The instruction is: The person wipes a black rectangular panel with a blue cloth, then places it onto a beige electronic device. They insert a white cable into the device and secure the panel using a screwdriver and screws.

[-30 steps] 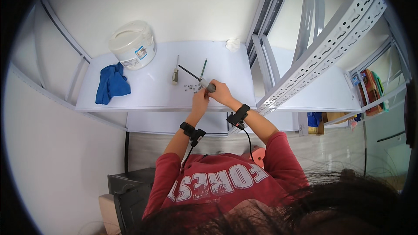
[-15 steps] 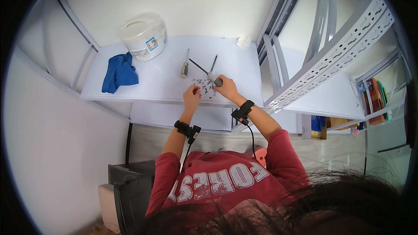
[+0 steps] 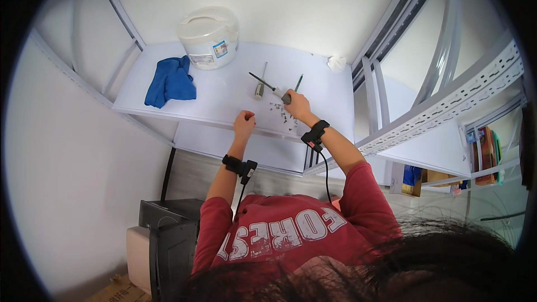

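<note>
1. The grey-handled screwdriver (image 3: pixel 279 94) lies just right of the frame's centre, in the upper half, its dark shaft angled to the upper left. It should handle as fairly light, stiff and hard to damage, best held round the thick handle.
2. The right hand (image 3: pixel 297 105) grips that handle at its rear end, the forearm slanting in from the lower right, a black strap (image 3: pixel 317 132) at the wrist.
3. The small screws (image 3: pixel 285 113), scattered near the right hand, look light, hard and prone to roll (a fingertip pinch would suit them).
4. The left hand (image 3: pixel 244 125) is near the shelf (image 3: pixel 224 94) edge, left of the screws, fingers curled inward; whether they close on anything, I cannot tell. Its forearm rises from lower centre.
</note>
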Tool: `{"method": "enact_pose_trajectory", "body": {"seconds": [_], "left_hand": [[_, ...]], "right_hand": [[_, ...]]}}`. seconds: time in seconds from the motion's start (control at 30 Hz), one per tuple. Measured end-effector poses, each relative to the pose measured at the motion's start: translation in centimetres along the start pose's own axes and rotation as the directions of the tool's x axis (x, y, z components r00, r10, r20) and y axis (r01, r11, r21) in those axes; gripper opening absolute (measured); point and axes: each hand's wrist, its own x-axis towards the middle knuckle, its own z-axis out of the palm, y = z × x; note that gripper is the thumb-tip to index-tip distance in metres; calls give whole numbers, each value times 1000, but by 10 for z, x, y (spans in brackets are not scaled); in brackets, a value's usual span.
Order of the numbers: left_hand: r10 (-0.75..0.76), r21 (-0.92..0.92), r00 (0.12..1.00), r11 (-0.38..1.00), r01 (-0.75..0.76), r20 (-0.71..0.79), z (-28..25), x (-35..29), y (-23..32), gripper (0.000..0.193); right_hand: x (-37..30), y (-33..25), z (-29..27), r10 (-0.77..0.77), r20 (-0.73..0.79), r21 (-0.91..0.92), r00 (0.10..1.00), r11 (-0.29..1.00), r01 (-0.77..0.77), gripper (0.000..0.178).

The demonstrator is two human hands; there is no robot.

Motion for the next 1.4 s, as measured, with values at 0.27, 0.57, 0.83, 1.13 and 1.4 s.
{"method": "enact_pose_trajectory", "body": {"seconds": [0.27,0.57,0.83,1.13,1.4], "left_hand": [[2,8,997,1000,-3,82,2,13,2,19],[55,129,989,989,-73,137,8,19,1,26],[119,227,987,964,-141,109,27,12,7,19],[125,24,981,991,-130,148,71,4,35,21],[107,164,988,979,-124,109,57,12,13,17]], "right_hand": [[6,-12,9,-88,61,14,994,996,87,28],[12,-22,25,-218,106,-72,970,971,227,27],[7,-31,4,-217,70,85,974,974,211,25],[-18,-40,-26,-170,145,184,975,973,142,27],[-10,-9,-21,-145,42,49,989,988,143,31]]}}
